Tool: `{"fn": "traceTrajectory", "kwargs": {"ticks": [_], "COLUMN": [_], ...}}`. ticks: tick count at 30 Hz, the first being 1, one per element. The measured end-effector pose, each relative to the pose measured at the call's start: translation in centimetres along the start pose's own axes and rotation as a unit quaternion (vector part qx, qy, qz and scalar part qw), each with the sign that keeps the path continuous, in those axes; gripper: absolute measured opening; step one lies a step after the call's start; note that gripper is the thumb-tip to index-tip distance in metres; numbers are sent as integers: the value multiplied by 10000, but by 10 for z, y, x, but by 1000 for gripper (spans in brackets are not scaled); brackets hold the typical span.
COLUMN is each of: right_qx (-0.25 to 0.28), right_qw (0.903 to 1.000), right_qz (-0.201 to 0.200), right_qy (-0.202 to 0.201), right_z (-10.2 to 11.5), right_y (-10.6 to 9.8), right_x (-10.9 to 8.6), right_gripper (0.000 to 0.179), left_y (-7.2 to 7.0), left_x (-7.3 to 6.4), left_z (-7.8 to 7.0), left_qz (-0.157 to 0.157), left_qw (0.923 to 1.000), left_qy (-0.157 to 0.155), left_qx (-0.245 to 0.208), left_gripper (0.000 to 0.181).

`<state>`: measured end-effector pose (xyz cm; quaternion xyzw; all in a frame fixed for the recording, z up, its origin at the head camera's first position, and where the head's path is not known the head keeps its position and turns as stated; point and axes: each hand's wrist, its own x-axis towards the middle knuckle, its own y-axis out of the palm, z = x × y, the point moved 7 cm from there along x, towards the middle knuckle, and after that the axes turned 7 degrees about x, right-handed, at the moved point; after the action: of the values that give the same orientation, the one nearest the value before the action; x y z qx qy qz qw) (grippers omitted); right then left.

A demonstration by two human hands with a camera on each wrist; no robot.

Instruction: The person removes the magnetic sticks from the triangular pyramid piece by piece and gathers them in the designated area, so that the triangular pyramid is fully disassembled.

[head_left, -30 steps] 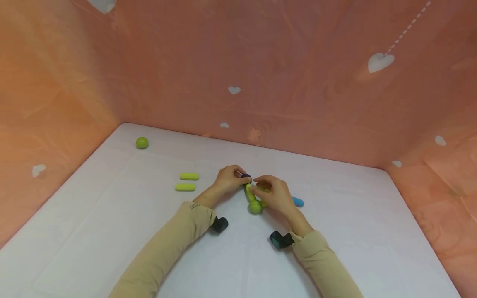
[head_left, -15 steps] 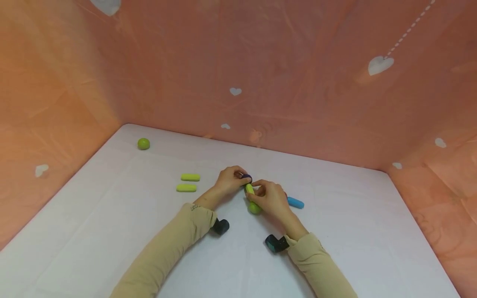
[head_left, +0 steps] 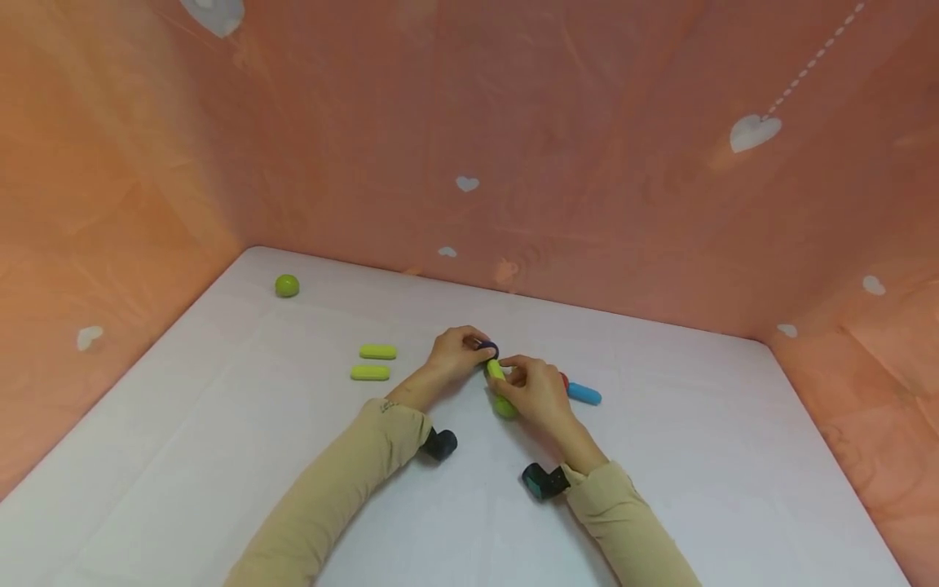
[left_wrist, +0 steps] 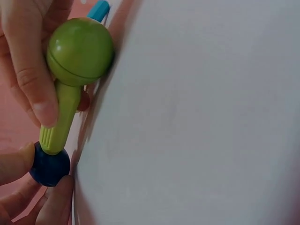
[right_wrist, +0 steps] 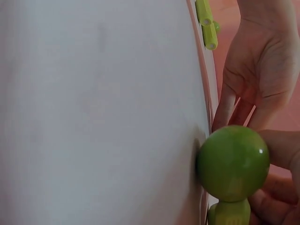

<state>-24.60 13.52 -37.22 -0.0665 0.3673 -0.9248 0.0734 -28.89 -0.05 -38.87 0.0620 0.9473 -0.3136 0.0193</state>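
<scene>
My left hand (head_left: pixel 453 356) pinches a dark blue ball (left_wrist: pixel 50 166) between thumb and fingers. One end of a yellow-green ribbed rod (left_wrist: pixel 64 115) meets that ball, and its other end meets a larger green ball (left_wrist: pixel 79 50) nearer me. With thumb and fingers, my right hand (head_left: pixel 537 393) grips the rod along its length. A second yellow-green rod (right_wrist: pixel 229 213) joins the green ball in the right wrist view. Beyond the right hand, a red ball (head_left: pixel 564 381) shows partly, beside a blue rod (head_left: pixel 584 394). The right hand covers the pieces between.
Two loose yellow-green rods (head_left: pixel 377 351) lie side by side, left of my left hand. A separate green ball (head_left: pixel 287 285) sits near the far left corner of the white table (head_left: pixel 257 456). Orange cloth (head_left: pixel 587 204) with white hearts rises behind it.
My right hand has shifted slightly left, its fingers closing onto the rod next to the blue ball. More of the blue rod and some of the red ball now show. The left hand keeps its hold.
</scene>
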Motion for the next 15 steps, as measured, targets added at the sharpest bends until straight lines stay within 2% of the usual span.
{"fn": "traceTrajectory", "kwargs": {"ticks": [8,15], "right_qx": [71,127], "right_qw": [9999,9999], "right_qz": [-43,-101], "right_qy": [60,-21], "right_z": [-2,-4], "right_y": [-1,-2], "right_x": [3,5], "right_gripper": [33,33], "left_y": [0,0], "left_x": [2,5], "left_z": [2,2], "left_qz": [-2,-53], "left_qw": [9995,9993], "left_qy": [-235,-252], "left_qx": [-196,-279], "left_gripper": [28,27]}}
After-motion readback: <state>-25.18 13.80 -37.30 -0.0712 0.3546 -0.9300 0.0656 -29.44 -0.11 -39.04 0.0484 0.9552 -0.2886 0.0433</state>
